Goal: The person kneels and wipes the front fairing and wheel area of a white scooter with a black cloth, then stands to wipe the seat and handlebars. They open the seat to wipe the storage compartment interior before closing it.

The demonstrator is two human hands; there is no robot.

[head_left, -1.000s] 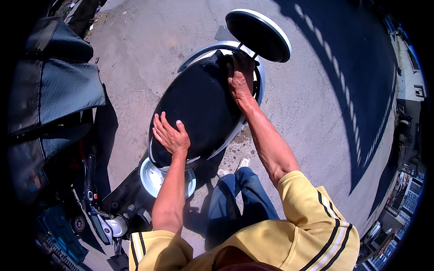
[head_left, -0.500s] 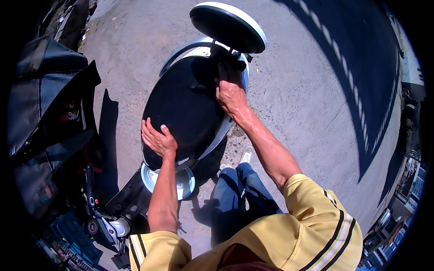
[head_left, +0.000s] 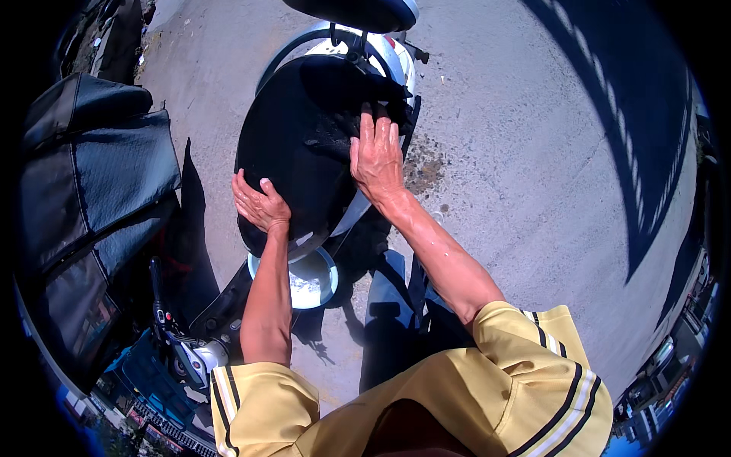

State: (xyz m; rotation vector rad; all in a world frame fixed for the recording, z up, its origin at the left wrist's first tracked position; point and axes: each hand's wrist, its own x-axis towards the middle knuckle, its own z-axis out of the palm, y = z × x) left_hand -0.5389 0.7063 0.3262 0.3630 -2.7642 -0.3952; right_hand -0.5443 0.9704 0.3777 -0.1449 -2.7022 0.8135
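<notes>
A black scooter seat (head_left: pixel 297 145) lies in front of me, its long shape running away from me. My left hand (head_left: pixel 261 204) rests on the seat's left edge, fingers stretched out and holding nothing. My right hand (head_left: pixel 378 161), wet like its forearm, presses a dark, bunched cloth (head_left: pixel 331 141) against the right side of the seat. Its fingertips partly sink into the cloth, whose outline blends with the black seat. Beyond the seat, a round padded backrest (head_left: pixel 358 11) with a white rim stands above a curved grab rail (head_left: pixel 278 65).
Below the seat's near end sits a pale blue basin (head_left: pixel 333 293) with foamy-looking water. Handlebar parts (head_left: pixel 160 312) and a teal crate (head_left: pixel 156 377) are at lower left. A black leather-like cover (head_left: pixel 122 160) hangs at left. Wet spots mark the concrete ground (head_left: pixel 518 175).
The view has shifted. My right hand and the cloth have moved from the seat's far right end toward its middle. My left hand stays on the left edge.
</notes>
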